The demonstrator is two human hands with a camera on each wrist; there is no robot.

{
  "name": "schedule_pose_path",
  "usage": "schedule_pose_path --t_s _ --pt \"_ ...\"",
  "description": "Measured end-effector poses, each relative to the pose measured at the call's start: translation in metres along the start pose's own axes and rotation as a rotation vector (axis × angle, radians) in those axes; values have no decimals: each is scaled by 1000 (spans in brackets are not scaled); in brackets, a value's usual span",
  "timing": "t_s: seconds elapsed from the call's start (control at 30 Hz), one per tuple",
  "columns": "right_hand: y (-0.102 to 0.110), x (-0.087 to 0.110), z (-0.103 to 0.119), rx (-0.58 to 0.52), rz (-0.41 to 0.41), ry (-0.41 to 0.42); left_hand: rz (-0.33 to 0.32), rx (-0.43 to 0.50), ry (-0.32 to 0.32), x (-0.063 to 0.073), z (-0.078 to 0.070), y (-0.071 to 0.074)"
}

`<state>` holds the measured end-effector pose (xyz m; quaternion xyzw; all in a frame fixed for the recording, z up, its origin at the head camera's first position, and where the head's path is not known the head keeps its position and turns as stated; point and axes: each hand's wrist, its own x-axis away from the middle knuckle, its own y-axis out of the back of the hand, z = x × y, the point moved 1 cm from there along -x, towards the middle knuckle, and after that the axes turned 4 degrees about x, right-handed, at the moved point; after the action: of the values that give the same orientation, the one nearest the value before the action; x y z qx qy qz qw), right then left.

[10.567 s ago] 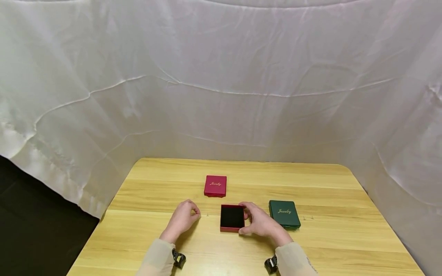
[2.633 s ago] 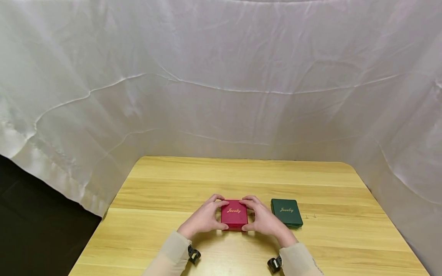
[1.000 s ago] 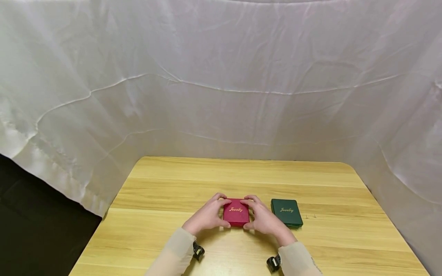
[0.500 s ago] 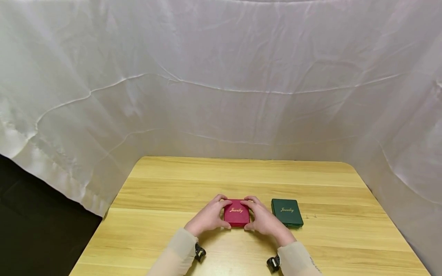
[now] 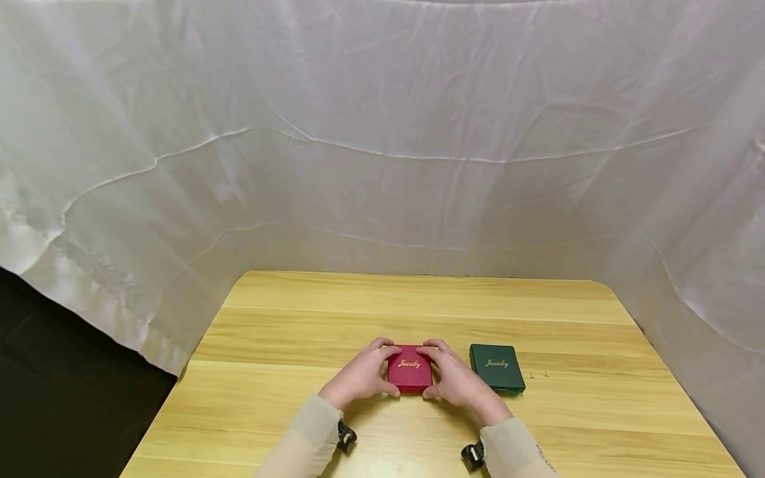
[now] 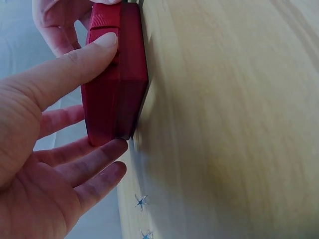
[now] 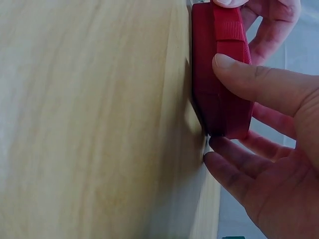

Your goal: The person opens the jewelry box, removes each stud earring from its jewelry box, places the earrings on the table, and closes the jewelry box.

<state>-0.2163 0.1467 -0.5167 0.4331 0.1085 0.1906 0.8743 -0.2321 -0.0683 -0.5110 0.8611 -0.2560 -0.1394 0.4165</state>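
Observation:
Between both hands a red jewelry box [image 5: 409, 368], lidded and lettered "Jewelry" in gold, sits on the table. My left hand [image 5: 361, 375] grips its left side, thumb at the front and fingers at the far corner. From the right, my right hand [image 5: 457, 378] mirrors that hold. The left wrist view shows a ribbon [image 6: 105, 17] on the box's front face, near both thumbs. Below the left fingers in that view lie two small star-shaped pieces, one [image 6: 141, 202] above the other [image 6: 146, 234]. The box's inside is hidden under the lid.
A dark green jewelry box [image 5: 497, 367], also lettered "Jewelry", lies right of my right hand. Just past it are two tiny upright pieces [image 5: 532, 375]. The wooden table [image 5: 287, 318] ends at a pale hanging cloth [image 5: 382, 199] on the back and sides.
The red lid, earlier lying apart behind the open base with its black lining, now covers it. Since 2.6 s ago the box has shifted slightly right. Over the last half second nothing visibly moves.

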Motion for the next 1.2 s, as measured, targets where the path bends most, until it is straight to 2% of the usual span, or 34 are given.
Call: schedule_pose_path --t_s 0.3,1.2 --pt "-1 0 -1 5 -7 8 3 4 2 -2 1 -1" --pt "-1 1 -3 -19 16 -5 4 -13 -1 3 1 -2"
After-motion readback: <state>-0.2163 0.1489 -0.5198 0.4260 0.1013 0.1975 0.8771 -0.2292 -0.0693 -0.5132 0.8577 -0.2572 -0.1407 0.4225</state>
